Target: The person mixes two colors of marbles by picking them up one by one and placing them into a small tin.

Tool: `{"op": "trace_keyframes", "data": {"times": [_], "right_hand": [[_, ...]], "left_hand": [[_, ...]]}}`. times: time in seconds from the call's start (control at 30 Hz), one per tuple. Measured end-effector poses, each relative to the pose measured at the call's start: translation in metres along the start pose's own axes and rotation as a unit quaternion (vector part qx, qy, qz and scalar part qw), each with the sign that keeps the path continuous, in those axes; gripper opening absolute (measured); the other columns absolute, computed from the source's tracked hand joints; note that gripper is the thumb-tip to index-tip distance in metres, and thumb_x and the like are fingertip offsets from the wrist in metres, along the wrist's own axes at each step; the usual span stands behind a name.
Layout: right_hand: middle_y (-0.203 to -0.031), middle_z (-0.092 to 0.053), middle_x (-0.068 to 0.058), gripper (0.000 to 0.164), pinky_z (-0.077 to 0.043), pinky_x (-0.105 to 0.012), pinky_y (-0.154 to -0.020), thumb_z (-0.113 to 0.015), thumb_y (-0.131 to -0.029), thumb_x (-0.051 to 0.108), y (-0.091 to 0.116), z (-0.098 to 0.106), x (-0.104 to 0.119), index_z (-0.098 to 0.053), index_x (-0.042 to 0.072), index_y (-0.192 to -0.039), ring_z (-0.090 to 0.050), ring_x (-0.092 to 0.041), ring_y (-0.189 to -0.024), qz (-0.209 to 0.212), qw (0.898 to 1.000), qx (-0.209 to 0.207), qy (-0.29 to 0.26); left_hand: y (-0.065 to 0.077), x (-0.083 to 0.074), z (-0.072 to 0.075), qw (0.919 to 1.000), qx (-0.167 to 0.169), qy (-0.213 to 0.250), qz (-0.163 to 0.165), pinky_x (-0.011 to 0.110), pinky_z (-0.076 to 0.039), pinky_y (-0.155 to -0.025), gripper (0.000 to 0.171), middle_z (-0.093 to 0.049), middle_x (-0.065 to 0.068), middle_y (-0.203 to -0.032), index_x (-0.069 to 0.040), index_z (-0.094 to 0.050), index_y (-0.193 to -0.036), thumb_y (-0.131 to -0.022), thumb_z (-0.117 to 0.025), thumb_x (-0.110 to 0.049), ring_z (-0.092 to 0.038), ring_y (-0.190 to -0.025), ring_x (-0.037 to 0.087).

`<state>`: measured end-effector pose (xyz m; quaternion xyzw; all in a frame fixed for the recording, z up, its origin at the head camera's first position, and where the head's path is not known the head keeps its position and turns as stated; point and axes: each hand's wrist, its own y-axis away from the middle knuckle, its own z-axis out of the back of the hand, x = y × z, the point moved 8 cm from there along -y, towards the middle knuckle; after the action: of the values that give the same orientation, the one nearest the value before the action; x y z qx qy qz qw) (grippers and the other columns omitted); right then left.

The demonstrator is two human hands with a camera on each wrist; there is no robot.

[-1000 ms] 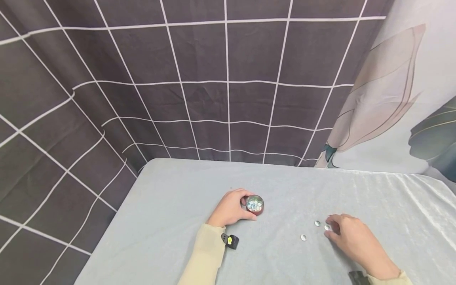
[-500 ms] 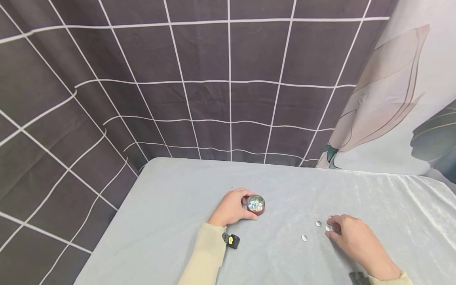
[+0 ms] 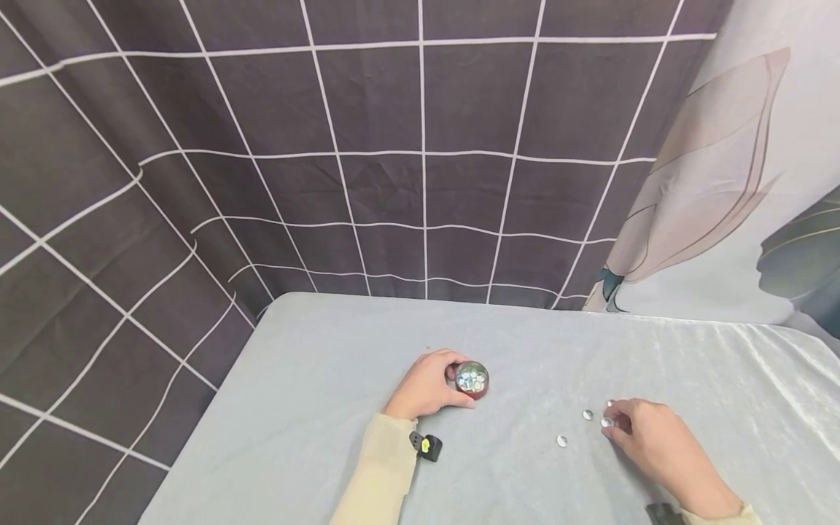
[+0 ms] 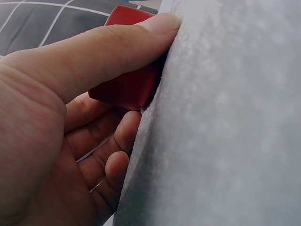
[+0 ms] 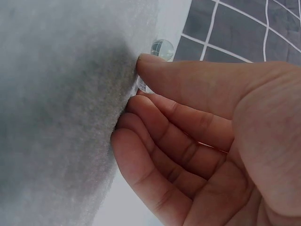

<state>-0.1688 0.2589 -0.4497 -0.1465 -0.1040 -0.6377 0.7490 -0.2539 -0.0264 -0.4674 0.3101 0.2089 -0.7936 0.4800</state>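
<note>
My left hand (image 3: 426, 385) grips a small round red bowl (image 4: 126, 88) from its left side, thumb on the near side. Several clear round glass pieces (image 3: 472, 378) fill the bowl. In the left wrist view the bowl stands on the cloth. On the right, my right hand (image 3: 656, 437) rests on the cloth with thumb and fingers curled around a clear glass marble (image 3: 607, 422). That marble (image 5: 142, 85) shows partly between thumb and index finger in the right wrist view. Another clear marble (image 5: 162, 48) lies just beyond the thumb.
Two loose marbles lie left of the right hand, a farther marble (image 3: 587, 415) and a nearer marble (image 3: 561, 441). A small clear piece (image 3: 610, 403) shows at the right fingertips. Pale velvet cloth (image 3: 328, 350) covers the table; a dark checked curtain (image 3: 367, 182) hangs behind.
Both hands stay almost in place, the left still holding the bowl. The whole head view shifts slightly; the right fingertips move very little around the marble.
</note>
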Motion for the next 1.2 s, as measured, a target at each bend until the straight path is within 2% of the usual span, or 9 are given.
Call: {"op": "trace_keyframes", "data": {"times": [0.53,1.2], "right_hand": [[-0.069,-0.058,0.008,0.012,-0.047,-0.039,-0.062,-0.081,-0.077,0.011,0.0003,0.0019,-0.0004,-0.072,0.008,-0.085,-0.052,-0.012,-0.064,-0.006,1.0,0.002,-0.008],[-0.07,-0.058,0.008,0.012,-0.047,-0.04,-0.063,-0.082,-0.077,0.01,-0.0006,0.0047,0.0009,-0.072,0.009,-0.084,-0.052,-0.012,-0.065,-0.002,1.0,-0.003,-0.005]], "left_hand": [[0.0005,0.0018,-0.0014,0.9999,0.003,0.013,0.008,0.023,-0.045,-0.077,0.06,-0.062,-0.009,-0.091,-0.014,-0.071,-0.12,-0.066,-0.095,-0.024,-0.053,-0.081,0.005],[-0.0001,0.0013,-0.0013,1.0,0.0,0.005,0.004,0.022,-0.045,-0.077,0.06,-0.06,-0.012,-0.09,-0.014,-0.071,-0.119,-0.065,-0.095,-0.025,-0.052,-0.081,0.004]]}}
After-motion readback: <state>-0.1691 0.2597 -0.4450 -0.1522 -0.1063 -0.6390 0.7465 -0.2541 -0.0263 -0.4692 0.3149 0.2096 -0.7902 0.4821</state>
